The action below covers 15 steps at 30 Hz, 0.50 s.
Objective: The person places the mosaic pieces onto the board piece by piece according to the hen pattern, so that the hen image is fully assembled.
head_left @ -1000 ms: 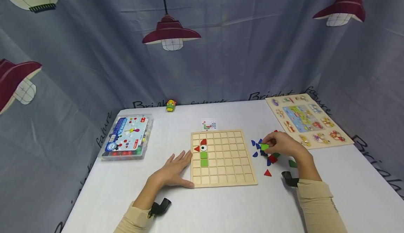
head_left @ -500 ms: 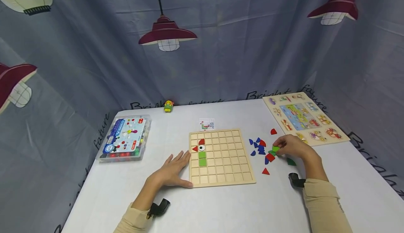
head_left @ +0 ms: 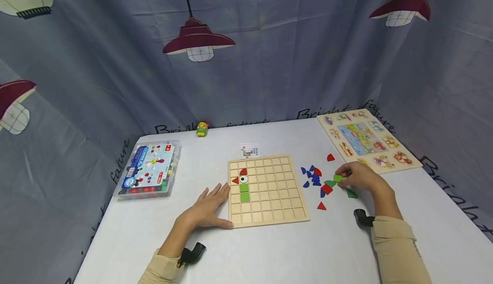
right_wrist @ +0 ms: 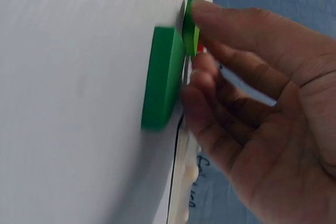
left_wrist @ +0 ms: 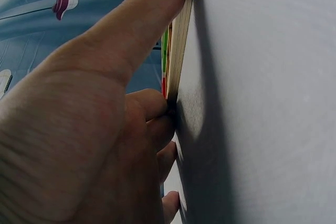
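We note first the key relation: the light green piece (head_left: 337, 178) lies at the fingertips of the right hand (head_left: 360, 177), on that hand's left side, and the wooden board (head_left: 270, 192) lies further left again, with the loose blue pieces (head_left: 316, 180) between. We read the piece's outline as roughly square, so we record no clear long axis; its face looks turned askew to the board's rows. The right hand is much the nearer one to it.

Right hand: we see thumb and fingers drawn in about the near side of the light green piece. We judge it pinched; the right wrist view shows the thumb tip against it, the far contact partly hidden. A dark green piece (head_left: 330, 184) sits just beside it on the left, next to a red square (head_left: 327, 189). A rounded green piece (head_left: 352, 193) lies on the table (head_left: 285, 252) below the hand, towards us.

Left hand (head_left: 209, 209): fingers spread apart, resting flat along the board's left edge, thumb at the near left corner, nothing gripped. We find two green squares (head_left: 245, 197) in the board's second column, nearer this hand.
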Each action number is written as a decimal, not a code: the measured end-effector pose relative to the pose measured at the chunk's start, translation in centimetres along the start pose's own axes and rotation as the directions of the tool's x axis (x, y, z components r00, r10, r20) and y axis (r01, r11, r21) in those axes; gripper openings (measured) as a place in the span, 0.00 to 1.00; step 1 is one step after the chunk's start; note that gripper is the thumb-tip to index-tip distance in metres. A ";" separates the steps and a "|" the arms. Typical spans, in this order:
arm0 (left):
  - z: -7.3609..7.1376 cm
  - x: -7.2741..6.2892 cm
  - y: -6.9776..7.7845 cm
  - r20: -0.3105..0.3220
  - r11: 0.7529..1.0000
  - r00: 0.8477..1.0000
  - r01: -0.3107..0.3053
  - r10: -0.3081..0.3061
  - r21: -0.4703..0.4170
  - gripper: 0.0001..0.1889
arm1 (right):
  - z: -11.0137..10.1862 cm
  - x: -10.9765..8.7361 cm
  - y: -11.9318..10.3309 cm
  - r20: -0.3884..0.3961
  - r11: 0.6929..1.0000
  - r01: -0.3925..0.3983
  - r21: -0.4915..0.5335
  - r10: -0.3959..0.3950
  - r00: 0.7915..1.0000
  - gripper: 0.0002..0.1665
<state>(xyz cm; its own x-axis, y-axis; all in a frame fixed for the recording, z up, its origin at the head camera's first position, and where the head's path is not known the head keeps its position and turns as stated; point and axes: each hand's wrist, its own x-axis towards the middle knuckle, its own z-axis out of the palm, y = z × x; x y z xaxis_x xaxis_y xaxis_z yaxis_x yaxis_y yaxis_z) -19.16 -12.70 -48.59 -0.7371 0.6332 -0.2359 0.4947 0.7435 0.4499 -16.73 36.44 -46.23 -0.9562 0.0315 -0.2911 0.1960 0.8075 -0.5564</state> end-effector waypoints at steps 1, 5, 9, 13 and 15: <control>0.0 0.0 0.0 0.001 1.000 1.000 0.002 -0.002 0.001 0.61 | -0.1 -0.2 0.1 0.003 1.000 0.005 0.003 -0.005 1.000 0.25; 0.0 0.1 0.1 0.005 1.000 1.000 0.000 0.000 -0.002 0.61 | -0.6 -1.4 0.7 0.038 0.998 0.043 0.051 -0.045 0.998 0.23; -0.1 0.0 0.1 0.006 1.000 1.000 0.001 -0.001 0.000 0.61 | -1.1 -2.5 1.5 0.094 0.994 0.069 0.085 -0.077 0.993 0.20; -0.3 -0.1 0.2 0.001 1.000 1.000 0.008 -0.008 0.000 0.61 | -1.0 -2.9 1.8 0.101 0.996 0.046 0.071 -0.053 0.993 0.21; -0.2 -0.1 0.2 0.001 1.000 1.000 0.009 -0.009 -0.005 0.61 | -0.9 -3.1 1.9 0.096 0.998 0.017 0.068 -0.023 0.995 0.23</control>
<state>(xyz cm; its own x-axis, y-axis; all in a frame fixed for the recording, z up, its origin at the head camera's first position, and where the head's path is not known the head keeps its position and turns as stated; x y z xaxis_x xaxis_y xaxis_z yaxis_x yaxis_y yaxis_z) -19.07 -12.63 -48.29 -0.7411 0.6269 -0.2404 0.4862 0.7480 0.4517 -13.65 38.39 -45.66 -0.9353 -0.0438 -0.3512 0.1942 0.7661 -0.6127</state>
